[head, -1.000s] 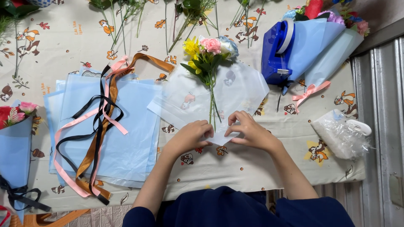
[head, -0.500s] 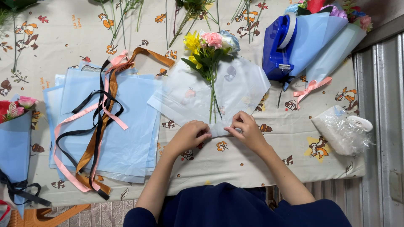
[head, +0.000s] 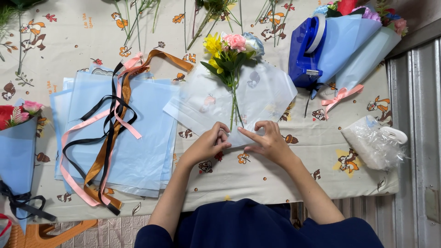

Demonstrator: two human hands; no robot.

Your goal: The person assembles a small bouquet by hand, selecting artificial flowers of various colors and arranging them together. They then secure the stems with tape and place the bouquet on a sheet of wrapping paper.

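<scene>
Both hands are down at the near corner of the translucent wrapping sheet [head: 266, 92], right in the middle of the table. The left hand [head: 209, 144] has its fingers curled in, fingertips pinching the lower edge of the sheet just left of the stems. The right hand [head: 268, 140] is flatter, index finger stretched out to the left and pressing on the same corner, the other fingers bent and resting on the paper. The two hands almost meet, fingertips just beside each other.

The small bunch of flowers [head: 232, 50] lies on the sheet, heads pointing away from the person: a yellow bloom, a pink one and a pale blue one, with green stems running down to the corner where the hands work. The stem ends sit between the two hands.

To the left, a stack of light blue paper sheets [head: 142, 151] lies flat, and across it trail ribbons [head: 110, 138] in pink, black and brown, tangled together. At the far left edge a finished bouquet in blue paper [head: 16, 147] lies on the table. At upper right stands a blue tape dispenser [head: 305, 50], with another wrapped bouquet [head: 363, 46] touching it, tied with a pink bow. Near the right edge sits a crumpled clear plastic bag [head: 372, 147]. The patterned tablecloth [head: 257, 179] carries cartoon animals.
</scene>
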